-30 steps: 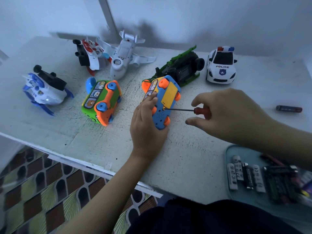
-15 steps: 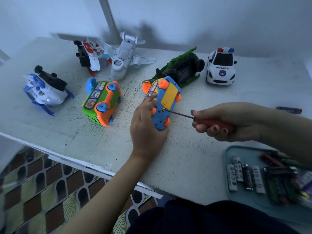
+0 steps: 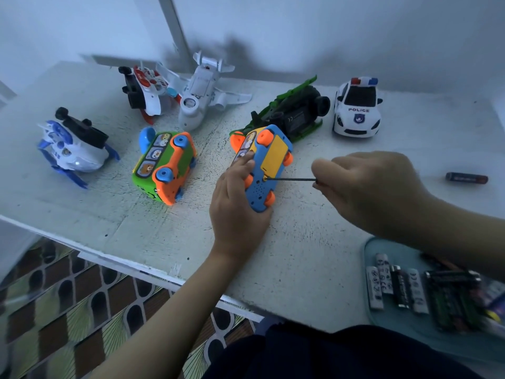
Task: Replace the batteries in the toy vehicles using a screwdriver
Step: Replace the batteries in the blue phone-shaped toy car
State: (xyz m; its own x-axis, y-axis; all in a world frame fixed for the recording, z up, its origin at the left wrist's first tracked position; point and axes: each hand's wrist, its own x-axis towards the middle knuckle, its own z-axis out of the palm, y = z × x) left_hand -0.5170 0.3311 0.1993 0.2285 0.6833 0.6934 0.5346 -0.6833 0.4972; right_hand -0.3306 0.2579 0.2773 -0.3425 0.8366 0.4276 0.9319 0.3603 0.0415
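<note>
A: Where does the blue toy bus [image 3: 266, 170] lie against your hands?
B: It rests on its side on the table [image 3: 300, 255], its underside and orange wheels turned toward your right. Your left hand [image 3: 237, 206] grips its near end, fingers curled over the upper side and one fingertip on the picture panel.
A: And your right hand?
B: Your right hand [image 3: 377, 192] is closed round the screwdriver [image 3: 292, 179]. The fist hides the handle, so only the dark shaft shows, running level to the bus. Its tip meets the underside just below the yellow battery cover [image 3: 274, 154].
A: What else is around you?
B: A green toy bus [image 3: 164, 166] sits left of your left hand. A police car [image 3: 356, 108] and an overturned green vehicle [image 3: 292, 113] sit behind the blue one. A loose battery [image 3: 466, 178] lies beyond your right wrist, and a teal tray [image 3: 388, 247] by your forearm holds more batteries [image 3: 396, 288] — some white, some dark
</note>
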